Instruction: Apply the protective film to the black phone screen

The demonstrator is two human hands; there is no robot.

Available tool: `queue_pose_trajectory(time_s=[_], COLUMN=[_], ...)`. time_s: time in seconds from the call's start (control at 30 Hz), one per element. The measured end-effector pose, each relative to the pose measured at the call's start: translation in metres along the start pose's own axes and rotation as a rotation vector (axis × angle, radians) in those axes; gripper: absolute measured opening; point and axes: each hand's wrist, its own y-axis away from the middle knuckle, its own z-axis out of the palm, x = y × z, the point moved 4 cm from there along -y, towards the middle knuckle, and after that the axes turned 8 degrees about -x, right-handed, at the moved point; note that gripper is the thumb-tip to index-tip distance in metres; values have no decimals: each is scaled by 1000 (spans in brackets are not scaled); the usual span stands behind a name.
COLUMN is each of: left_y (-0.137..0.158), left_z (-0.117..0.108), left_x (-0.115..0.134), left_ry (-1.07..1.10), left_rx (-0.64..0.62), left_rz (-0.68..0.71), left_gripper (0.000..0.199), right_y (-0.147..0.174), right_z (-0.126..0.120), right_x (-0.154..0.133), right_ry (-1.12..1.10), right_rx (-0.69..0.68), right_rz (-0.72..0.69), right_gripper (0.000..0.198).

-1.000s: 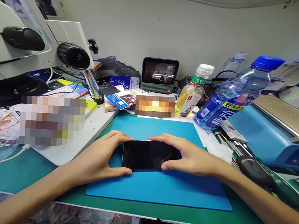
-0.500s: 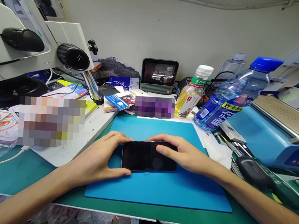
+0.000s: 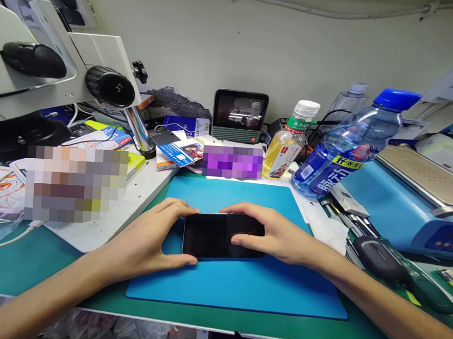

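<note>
Bare blue mat [image 3: 238, 288] before and behind phone [image 3: 210, 236], which lies flat mid-mat; worktop [image 3: 156, 313] edge nearby. Phone's right end hidden by right hand [image 3: 274, 235]. Left hand [image 3: 151, 231] spans left end, fingers and thumb gripping opposite edges; right fingers half-curled at far edge, thumb over screen, grip unclear.

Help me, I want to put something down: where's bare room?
Free: on the blue mat, the front strip between phone and near edge, and the back strip between phone and papers. Crowded: right of the mat, with a big bottle and tools; left, around the microscope.
</note>
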Motion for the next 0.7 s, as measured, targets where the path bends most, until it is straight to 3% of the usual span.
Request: queue_pose_trajectory(time_s=[0.57,0.7], left_y=[0,0], left_z=[0,0], left_x=[0,1], left_ry=[-2,12], left_rx=[-7,0], left_rz=[2,5], left_gripper=[67,66], right_y=[3,1], right_z=[0,4], right_x=[-6,-10], right_ry=[147,133], right_rx=[-60,-16], right_rz=[-19,-22], right_gripper=[69,50])
